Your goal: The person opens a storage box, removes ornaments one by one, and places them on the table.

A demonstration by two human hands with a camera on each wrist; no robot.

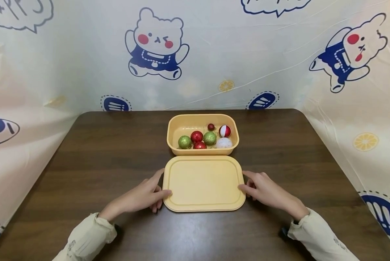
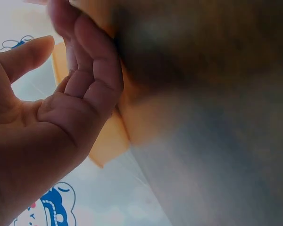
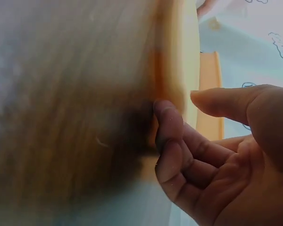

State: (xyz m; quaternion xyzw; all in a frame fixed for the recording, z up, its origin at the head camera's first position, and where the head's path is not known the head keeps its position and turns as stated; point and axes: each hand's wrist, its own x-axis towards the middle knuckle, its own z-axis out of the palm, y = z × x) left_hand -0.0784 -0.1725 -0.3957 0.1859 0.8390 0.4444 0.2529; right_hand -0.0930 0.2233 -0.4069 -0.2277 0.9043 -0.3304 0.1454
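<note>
A pale yellow lid (image 1: 204,183) with rounded corners lies flat on the brown table, in front of an open yellow box (image 1: 202,152). My left hand (image 1: 142,195) grips the lid's left edge, the thumb on its top and the index finger along its side. At the right edge my right hand (image 1: 266,190) holds it in the same way; in the right wrist view its thumb (image 3: 221,101) is over the rim and the other fingers are lower. The left wrist view shows curled fingers (image 2: 96,70) beside the blurred edge.
Inside the box are several ornament balls: green glitter (image 1: 184,142), red (image 1: 196,136), a white one (image 1: 224,143), a red-and-white one (image 1: 225,131) and a small dark red one (image 1: 211,127). Bear-printed cloth (image 1: 214,54) hangs around the back and sides of the table (image 1: 116,156).
</note>
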